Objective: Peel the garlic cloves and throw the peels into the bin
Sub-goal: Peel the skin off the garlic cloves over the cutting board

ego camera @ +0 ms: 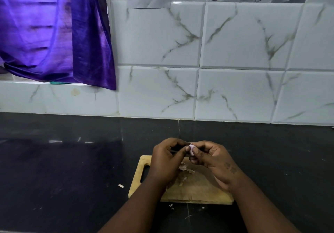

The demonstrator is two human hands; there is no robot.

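Note:
A small pinkish garlic clove is pinched between the fingertips of both hands, above the far edge of a wooden cutting board. My left hand grips it from the left, and a thin dark object, possibly a knife, shows under its fingers. From the right, my right hand holds the clove with thumb and fingers. Loose garlic peels lie on the board beneath my hands. No bin is in view.
The board sits on a black stone counter with peel scraps left of it and more peel scraps in front. White marble tiles back the counter. A purple cloth hangs at the upper left.

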